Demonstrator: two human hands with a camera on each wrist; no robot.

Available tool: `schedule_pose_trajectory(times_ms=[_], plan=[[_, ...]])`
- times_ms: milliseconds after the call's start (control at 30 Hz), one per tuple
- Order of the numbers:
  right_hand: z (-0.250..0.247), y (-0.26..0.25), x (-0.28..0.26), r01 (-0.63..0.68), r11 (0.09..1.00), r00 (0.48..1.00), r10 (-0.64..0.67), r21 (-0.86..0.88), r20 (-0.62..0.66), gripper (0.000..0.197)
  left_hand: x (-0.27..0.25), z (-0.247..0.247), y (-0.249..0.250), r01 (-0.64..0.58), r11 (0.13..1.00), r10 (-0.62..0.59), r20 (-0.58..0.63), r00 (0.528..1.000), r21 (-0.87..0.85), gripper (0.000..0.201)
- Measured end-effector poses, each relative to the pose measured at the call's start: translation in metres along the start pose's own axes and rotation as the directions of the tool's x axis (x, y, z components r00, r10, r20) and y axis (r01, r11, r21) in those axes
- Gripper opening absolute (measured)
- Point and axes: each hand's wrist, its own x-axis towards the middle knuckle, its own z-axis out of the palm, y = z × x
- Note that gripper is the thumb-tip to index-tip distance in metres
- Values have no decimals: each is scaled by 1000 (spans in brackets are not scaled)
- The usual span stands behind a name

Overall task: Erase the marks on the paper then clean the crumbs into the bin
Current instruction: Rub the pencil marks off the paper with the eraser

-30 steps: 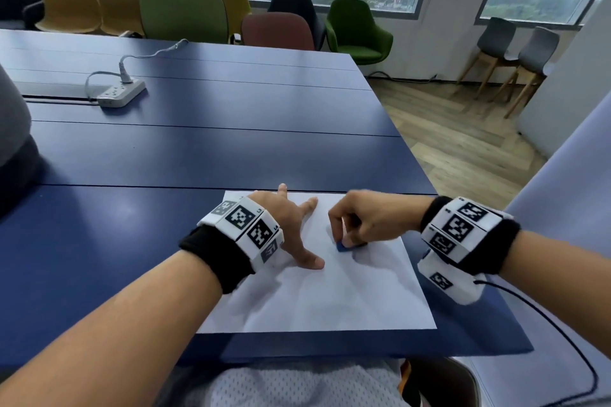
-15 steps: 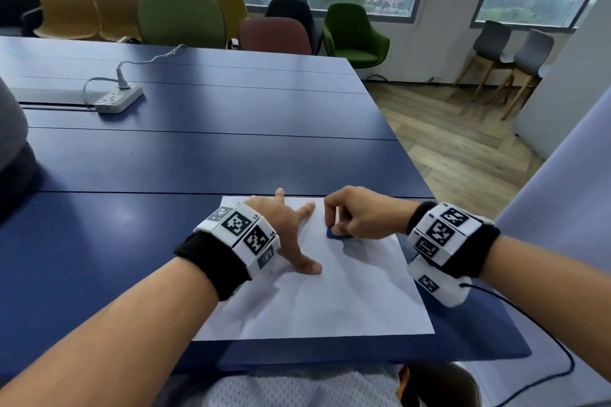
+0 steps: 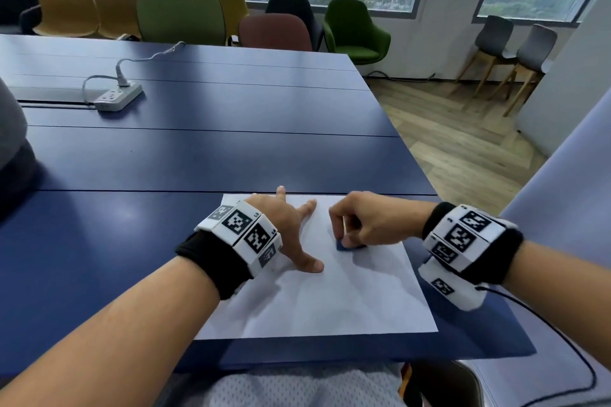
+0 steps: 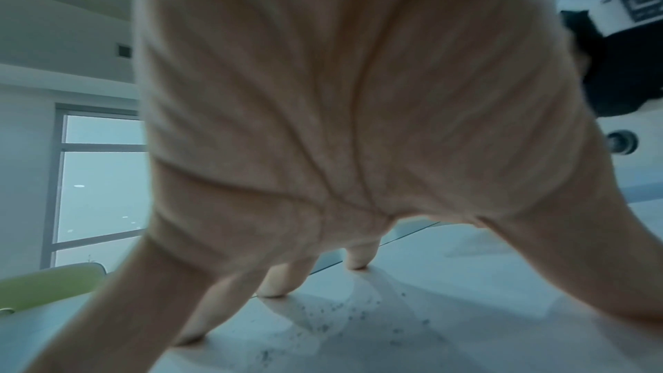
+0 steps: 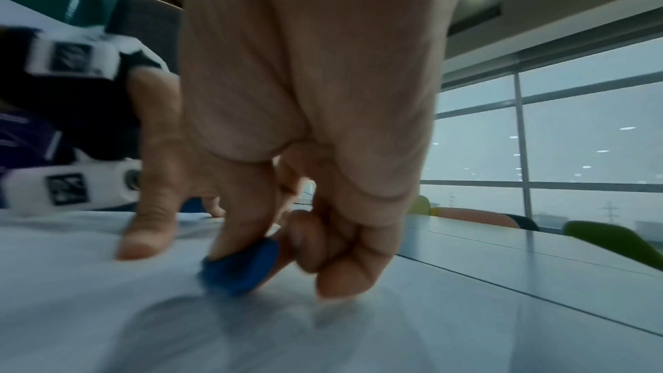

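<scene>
Paper (image 3: 330,301) lies flat at the near right corner of the blue surface (image 3: 198,158), its near edge almost flush with the surface's near edge. Eraser (image 3: 347,245), a small blue piece, sits on the far right part of the paper, pressed down by the right hand (image 3: 370,225). The grip here is narrow: thumb and fingertips (image 5: 337,280) pinch the eraser from above, so that only its lower edge shows below them and meets the sheet; the remaining fingers curl beside it and touch the paper. This low pinch probably lets the hand bear down while rubbing. The left hand (image 3: 284,225) lies just left of the eraser, fingers straight and splayed, tips planted on the paper, holding nothing; its likely purpose is to keep the sheet from sliding or wrinkling under the rubbing. Crumbs (image 4: 344,316), fine dark specks, lie scattered on the paper under the arched left palm, between its fingertips. No marks can be made out on the sheet from the head view. No bin is in view. Judged from this, erasing is in progress and the crumb clearing has not begun. Farther off, a power strip (image 3: 115,97) rests at the far left of the surface; chairs (image 3: 178,16) stand along its far side.
</scene>
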Motion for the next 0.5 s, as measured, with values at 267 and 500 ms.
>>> schedule_pose_trajectory(times_ms=[267, 500], plan=[[-15, 4, 23, -70, 997, 989, 64, -38, -132, 13, -1, 1, 0, -2, 1000, 2, -3, 1000, 2, 119], [-8, 5, 19, -31, 1000, 998, 31, 3, -56, 7, 1, 2, 0, -6, 1000, 6, 0, 1000, -7, 120]])
